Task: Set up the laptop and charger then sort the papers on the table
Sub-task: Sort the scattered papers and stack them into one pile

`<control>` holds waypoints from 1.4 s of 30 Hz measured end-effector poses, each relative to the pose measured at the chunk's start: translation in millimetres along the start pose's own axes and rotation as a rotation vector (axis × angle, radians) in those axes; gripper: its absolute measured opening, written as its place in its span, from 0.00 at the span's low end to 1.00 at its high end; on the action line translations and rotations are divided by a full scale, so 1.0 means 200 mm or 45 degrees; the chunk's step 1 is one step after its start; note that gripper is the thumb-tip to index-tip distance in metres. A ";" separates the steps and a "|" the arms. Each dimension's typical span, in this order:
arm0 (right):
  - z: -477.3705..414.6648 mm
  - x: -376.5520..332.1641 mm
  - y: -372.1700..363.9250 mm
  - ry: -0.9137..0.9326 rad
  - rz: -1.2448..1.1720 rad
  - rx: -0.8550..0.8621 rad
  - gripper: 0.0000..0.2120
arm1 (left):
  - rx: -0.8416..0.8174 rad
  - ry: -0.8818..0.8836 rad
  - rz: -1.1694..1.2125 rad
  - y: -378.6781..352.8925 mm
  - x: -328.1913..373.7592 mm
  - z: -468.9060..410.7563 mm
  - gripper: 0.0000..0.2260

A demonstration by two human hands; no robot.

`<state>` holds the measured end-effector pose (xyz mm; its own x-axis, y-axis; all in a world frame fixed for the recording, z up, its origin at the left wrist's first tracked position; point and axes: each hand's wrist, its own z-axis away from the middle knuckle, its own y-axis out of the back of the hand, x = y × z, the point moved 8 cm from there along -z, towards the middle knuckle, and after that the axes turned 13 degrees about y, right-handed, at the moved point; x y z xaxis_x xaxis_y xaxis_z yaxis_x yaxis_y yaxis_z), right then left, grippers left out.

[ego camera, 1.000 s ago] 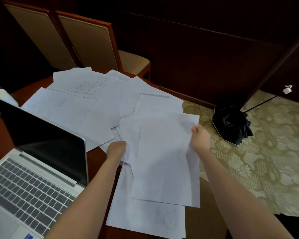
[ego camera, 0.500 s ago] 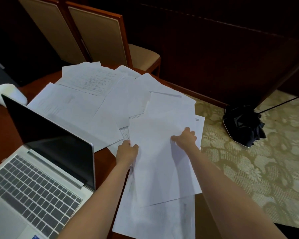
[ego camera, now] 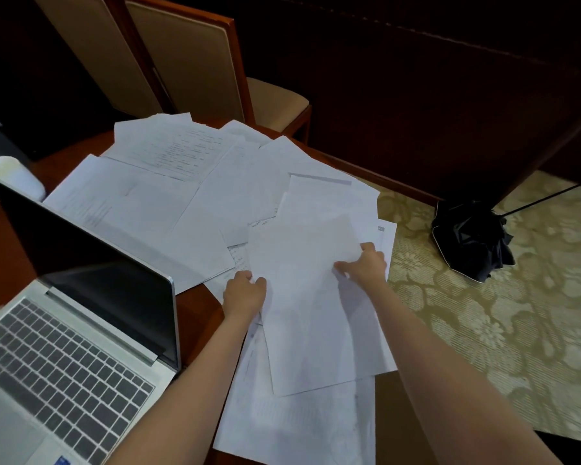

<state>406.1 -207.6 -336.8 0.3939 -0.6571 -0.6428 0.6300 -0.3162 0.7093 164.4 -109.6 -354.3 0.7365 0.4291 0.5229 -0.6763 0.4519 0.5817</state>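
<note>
Papers [ego camera: 215, 196] lie fanned over the bench [ego camera: 195, 307] beside the open laptop [ego camera: 81, 313] — left hand [ego camera: 244, 293] and right hand [ego camera: 363, 266] each pinch the top sheet [ego camera: 309, 313].

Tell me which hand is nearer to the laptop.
Left. The left hand grips the sheet right beside the laptop screen; the right hand grips it farther off, across the sheet.

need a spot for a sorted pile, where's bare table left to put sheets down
A bare strip of table lies between the laptop and the left hand. A narrower patch shows at the left edge, behind the laptop's screen. The far side and the right are crowded with overlapping papers.
</note>
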 end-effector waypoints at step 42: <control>0.06 0.16 0.11 -0.135 -0.555 0.202 0.04 | -0.538 -0.050 0.200 -0.11 0.26 0.08 0.06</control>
<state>424.8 -245.0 -337.7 0.0398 -0.5039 -0.8629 0.6079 -0.6732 0.4211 216.8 -110.1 -329.4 0.6191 0.4914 0.6126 -0.7199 0.6668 0.1926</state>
